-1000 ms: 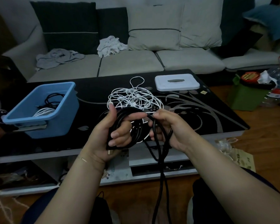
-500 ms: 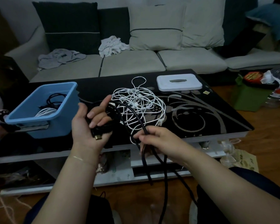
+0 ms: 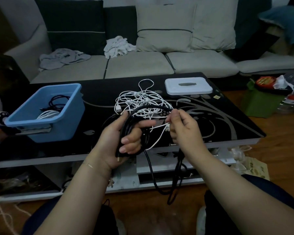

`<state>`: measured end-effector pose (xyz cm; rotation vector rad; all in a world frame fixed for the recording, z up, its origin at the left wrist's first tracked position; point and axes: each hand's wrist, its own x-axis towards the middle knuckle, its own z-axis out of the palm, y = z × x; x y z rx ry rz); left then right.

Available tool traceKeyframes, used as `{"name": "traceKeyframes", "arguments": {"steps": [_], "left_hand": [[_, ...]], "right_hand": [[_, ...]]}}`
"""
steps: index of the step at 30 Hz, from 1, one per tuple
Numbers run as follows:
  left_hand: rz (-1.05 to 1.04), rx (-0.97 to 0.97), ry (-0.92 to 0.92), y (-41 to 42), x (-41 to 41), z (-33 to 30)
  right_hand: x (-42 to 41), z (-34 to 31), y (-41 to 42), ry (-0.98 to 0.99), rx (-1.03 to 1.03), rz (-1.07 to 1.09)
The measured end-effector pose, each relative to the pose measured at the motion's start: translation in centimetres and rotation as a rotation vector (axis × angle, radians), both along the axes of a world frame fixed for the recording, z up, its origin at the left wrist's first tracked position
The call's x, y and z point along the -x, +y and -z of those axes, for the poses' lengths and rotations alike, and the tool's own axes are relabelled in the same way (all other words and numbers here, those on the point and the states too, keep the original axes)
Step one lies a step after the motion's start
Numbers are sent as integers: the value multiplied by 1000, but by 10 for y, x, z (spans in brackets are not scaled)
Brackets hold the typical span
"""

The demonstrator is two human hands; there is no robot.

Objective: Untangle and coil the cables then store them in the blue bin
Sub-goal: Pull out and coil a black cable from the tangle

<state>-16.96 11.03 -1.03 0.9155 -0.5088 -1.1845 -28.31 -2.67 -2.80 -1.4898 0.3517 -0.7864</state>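
We see a pale sofa (image 3: 143, 65) across the top of the frame, with dark and light cushions and crumpled cloths on its seat. Below it the black table (image 3: 227, 119) fills the middle. On the table's left side stands the blue bin (image 3: 58, 128), holding one coiled black cable and one coiled white cable. At the table's upper right lies a white lid (image 3: 188, 86) with a grey handle. A tangle of white cables (image 3: 143, 102) lies on the table at the centre of the frame, between bin and lid.

In front of that tangle our left hand (image 3: 120, 141) has its grip curled round a bundle of loops of the black cable (image 3: 153, 108), index finger pointing right. From the bundle a strand arches up and right to our right hand (image 3: 185, 129), whose thumb and forefinger pinch it. The rest of the black cable hangs in loops below the table edge towards the floor. A white strand runs between both hands.
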Motion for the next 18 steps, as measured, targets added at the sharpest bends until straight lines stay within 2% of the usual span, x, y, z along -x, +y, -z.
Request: {"name": "traceKeyframes", "arguments": {"steps": [2,5,8,14,18], "left_hand": [[62,-17,-75,-5,11,4],[110,45,-168,-13,22,10],[57,102,-152,-14,24,8],[-190,51,-53,-19,27,1],[-245,63,-17,-23,32,7]], "right_hand": [[-3,2,-4,107,-148,-47],[-5,9,0,258,-227,-101],[-6,13,11,356,-278,-105],[-7,17,19,273,-454,-136],[-11,25,29,250,-517,-64]]}}
